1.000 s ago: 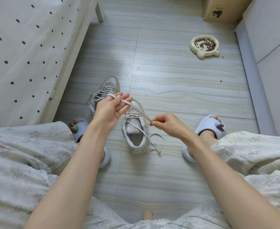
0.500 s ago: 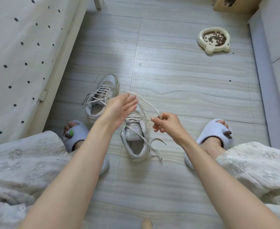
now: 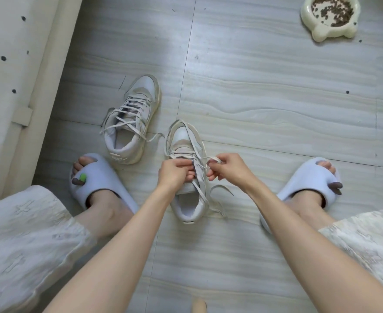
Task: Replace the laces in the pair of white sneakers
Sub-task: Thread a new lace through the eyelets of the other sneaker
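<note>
Both hands have come down since a second ago: then the left hand (image 3: pixel 174 171) was raised with a lace draped over its spread fingers and the right hand (image 3: pixel 227 169) pinched the same lace out to the side; now the two meet low over the middle of the near sneaker (image 3: pixel 187 175), almost touching. The left hand's fingers are curled against the lacing there, though what exactly they hold is hidden under the knuckles. The right hand pinches the lace (image 3: pixel 214 159) between thumb and fingers, a short loop showing just above the knuckles. The view has also tipped downward and closer. The near sneaker stands on the floor (image 3: pixel 276 109) between the person's feet, toe pointing away, with loose lace ends trailing off its right side by the heel. The far sneaker (image 3: pixel 131 118) sits just up and to the left, laced, its ends splayed toward the near one. A slipper (image 3: pixel 100 184) is on the left foot, another slipper (image 3: pixel 308 184) on the right. A bowl (image 3: pixel 330 19) of kibble lies far right at the top, well apart; a dotted mattress (image 3: pixel 5 64) fills the left edge.
</note>
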`<action>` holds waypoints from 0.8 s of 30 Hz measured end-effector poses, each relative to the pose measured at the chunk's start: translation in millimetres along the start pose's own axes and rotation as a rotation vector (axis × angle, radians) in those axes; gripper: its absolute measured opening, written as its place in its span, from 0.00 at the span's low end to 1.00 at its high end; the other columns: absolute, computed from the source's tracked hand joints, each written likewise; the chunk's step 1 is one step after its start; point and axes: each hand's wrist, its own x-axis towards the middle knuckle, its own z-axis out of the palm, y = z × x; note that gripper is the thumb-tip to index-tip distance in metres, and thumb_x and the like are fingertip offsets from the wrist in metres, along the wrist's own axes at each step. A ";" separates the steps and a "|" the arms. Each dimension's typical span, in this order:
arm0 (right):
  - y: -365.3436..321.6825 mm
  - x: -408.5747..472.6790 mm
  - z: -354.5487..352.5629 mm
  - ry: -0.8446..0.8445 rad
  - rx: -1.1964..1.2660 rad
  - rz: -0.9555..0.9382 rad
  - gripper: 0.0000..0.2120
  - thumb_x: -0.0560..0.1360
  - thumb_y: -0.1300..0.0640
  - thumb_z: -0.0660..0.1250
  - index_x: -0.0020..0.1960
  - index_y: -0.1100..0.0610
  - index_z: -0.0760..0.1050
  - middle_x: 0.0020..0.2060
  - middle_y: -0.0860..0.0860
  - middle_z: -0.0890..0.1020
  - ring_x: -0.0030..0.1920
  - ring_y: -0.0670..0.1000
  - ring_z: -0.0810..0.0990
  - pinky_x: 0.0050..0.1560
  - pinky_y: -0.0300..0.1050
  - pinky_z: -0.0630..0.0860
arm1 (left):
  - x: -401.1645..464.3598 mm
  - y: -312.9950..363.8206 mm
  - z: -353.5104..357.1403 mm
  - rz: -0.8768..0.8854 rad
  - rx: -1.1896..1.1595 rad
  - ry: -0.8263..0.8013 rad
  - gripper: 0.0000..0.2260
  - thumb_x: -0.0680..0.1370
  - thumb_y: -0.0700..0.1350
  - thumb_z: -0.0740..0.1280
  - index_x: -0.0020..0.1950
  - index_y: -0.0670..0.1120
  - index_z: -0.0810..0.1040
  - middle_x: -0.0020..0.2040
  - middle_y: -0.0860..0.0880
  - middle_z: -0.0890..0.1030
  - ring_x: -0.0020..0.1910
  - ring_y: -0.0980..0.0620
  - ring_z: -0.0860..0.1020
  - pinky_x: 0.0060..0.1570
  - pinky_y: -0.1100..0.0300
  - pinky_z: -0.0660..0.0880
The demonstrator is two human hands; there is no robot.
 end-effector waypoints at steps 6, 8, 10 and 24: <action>1.7 7.2 5.5 0.068 -0.040 -0.029 0.11 0.73 0.66 0.65 0.36 0.52 0.76 0.31 0.48 0.80 0.33 0.44 0.80 0.34 0.35 0.74 | 8.2 -8.6 0.0 0.055 0.095 -0.023 0.10 0.75 0.30 0.61 0.48 0.41 0.80 0.38 0.47 0.82 0.34 0.53 0.79 0.38 0.65 0.78; 2.1 8.6 7.1 0.079 -0.056 -0.034 0.11 0.72 0.67 0.66 0.37 0.53 0.76 0.31 0.49 0.80 0.33 0.46 0.80 0.36 0.37 0.74 | 7.7 -9.4 0.5 0.074 0.134 -0.033 0.10 0.74 0.33 0.64 0.44 0.46 0.81 0.39 0.46 0.83 0.38 0.50 0.80 0.44 0.58 0.79; 1.5 9.1 8.1 0.086 -0.087 -0.036 0.08 0.71 0.66 0.67 0.39 0.54 0.78 0.31 0.48 0.80 0.32 0.42 0.79 0.37 0.36 0.73 | 5.6 -10.0 0.2 0.088 0.157 -0.040 0.11 0.73 0.35 0.66 0.41 0.51 0.82 0.40 0.46 0.84 0.40 0.49 0.81 0.48 0.56 0.78; -4.7 9.5 11.4 0.120 -0.473 -0.166 0.08 0.74 0.63 0.63 0.47 0.60 0.82 0.43 0.57 0.83 0.48 0.55 0.77 0.44 0.42 0.66 | 2.8 -9.7 0.6 0.102 0.144 -0.030 0.13 0.73 0.35 0.66 0.40 0.53 0.80 0.39 0.46 0.84 0.38 0.50 0.79 0.48 0.53 0.78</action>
